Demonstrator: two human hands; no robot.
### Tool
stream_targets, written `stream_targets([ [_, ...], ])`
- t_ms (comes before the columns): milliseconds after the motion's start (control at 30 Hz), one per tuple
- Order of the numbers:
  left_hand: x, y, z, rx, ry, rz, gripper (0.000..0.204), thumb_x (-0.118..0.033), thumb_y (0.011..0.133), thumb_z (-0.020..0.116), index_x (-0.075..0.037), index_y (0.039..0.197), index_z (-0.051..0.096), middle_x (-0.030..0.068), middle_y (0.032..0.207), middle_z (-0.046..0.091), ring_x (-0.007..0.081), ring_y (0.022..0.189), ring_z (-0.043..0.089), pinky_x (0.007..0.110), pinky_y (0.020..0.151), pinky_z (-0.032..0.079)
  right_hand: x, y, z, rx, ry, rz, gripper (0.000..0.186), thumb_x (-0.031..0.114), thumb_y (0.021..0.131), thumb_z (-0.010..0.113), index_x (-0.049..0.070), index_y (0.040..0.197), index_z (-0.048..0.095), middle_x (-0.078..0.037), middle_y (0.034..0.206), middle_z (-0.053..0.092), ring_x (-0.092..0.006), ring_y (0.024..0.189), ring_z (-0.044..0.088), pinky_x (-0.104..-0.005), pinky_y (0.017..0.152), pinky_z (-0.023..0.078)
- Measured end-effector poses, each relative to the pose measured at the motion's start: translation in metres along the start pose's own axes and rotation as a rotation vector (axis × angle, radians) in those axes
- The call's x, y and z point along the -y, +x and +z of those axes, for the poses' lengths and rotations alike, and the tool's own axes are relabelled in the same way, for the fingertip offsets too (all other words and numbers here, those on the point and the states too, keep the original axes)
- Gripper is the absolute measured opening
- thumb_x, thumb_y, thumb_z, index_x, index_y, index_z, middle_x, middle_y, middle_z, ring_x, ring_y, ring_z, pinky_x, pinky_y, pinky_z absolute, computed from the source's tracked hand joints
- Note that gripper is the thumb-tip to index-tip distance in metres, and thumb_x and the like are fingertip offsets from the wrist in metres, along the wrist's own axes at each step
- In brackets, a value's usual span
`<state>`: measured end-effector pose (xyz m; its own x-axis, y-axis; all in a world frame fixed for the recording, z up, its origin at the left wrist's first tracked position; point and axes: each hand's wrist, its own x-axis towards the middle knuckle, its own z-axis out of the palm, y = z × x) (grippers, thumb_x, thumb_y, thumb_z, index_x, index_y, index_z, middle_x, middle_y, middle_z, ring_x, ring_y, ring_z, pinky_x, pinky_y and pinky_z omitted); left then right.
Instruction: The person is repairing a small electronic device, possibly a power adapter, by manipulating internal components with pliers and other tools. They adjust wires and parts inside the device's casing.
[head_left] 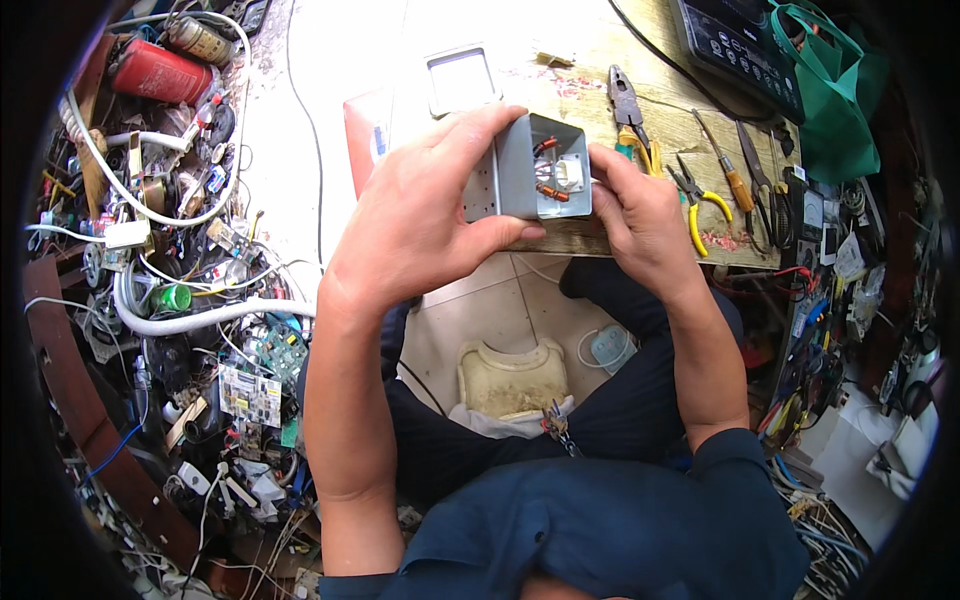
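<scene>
A grey electrical box (518, 170) is held up over the near edge of the workbench. Its open side faces right, showing orange-ended wires (552, 192) and a white part (570, 172) inside. My left hand (425, 190) grips the box from the left, thumb below and fingers above. My right hand (645, 215) is closed at the box's right rim, with its fingers curled against it; some fingertips are hidden. On the bench beyond the box lies a thin square frame (462, 80) with a dark border.
To the right lie combination pliers (624, 105), yellow-handled cutters (705, 200), and a wooden-handled screwdriver (735, 180). Farther back are a black control panel (735, 50) and a green bag (835, 95). Cables and circuit boards (250, 395) heap up at left, near a red cylinder (160, 75).
</scene>
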<state>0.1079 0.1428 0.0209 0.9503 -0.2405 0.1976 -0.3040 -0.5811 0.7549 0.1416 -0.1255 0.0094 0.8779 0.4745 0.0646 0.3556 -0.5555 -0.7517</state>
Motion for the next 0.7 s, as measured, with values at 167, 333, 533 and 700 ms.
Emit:
stream_targets([
  [167,-0.0048,0.0035,-0.0029,0.019,0.048,0.01,0.093,-0.022,0.073,0.102,-0.003,0.155,0.061,0.0181,0.138,0.076,0.036,0.129,0.073,0.065,0.136,0.013,-0.0067,0.0003,-0.0003,0.004,-0.012,-0.014,0.038,-0.001,0.101,0.07,-0.001,0.138,0.065,-0.028,0.103,0.077,-0.0454,0.095,0.078,-0.0481,0.082,0.061],
  [333,-0.0012,0.0031,-0.0001,0.015,-0.04,0.005,0.095,-0.023,0.073,0.102,-0.004,0.156,0.06,0.0163,0.139,0.076,0.035,0.13,0.073,0.067,0.137,0.005,-0.0083,0.0,0.0015,-0.002,0.035,-0.026,0.037,-0.002,0.102,0.07,-0.001,0.138,0.065,-0.028,0.106,0.077,-0.0454,0.096,0.078,-0.0478,0.082,0.061],
  [533,-0.0029,0.0029,-0.001,-0.004,0.025,0.038,0.099,-0.027,0.074,0.103,-0.004,0.158,0.057,0.0167,0.145,0.072,0.0353,0.134,0.071,0.066,0.136,0.006,-0.0073,-0.0019,0.0038,-0.016,0.007,-0.033,0.038,-0.004,0.102,0.067,-0.001,0.14,0.065,-0.028,0.11,0.077,-0.0438,0.097,0.079,-0.0458,0.081,0.061],
  [700,-0.0041,0.0053,0.0068,-0.044,-0.106,0.045,0.102,-0.03,0.073,0.104,-0.003,0.158,0.056,0.0194,0.144,0.072,0.0375,0.133,0.07,0.055,0.131,0.031,-0.0101,-0.0036,0.005,-0.008,0.075,-0.007,0.041,-0.006,0.102,0.067,-0.001,0.143,0.065,-0.026,0.11,0.078,-0.038,0.095,0.081,-0.0419,0.082,0.062],
])
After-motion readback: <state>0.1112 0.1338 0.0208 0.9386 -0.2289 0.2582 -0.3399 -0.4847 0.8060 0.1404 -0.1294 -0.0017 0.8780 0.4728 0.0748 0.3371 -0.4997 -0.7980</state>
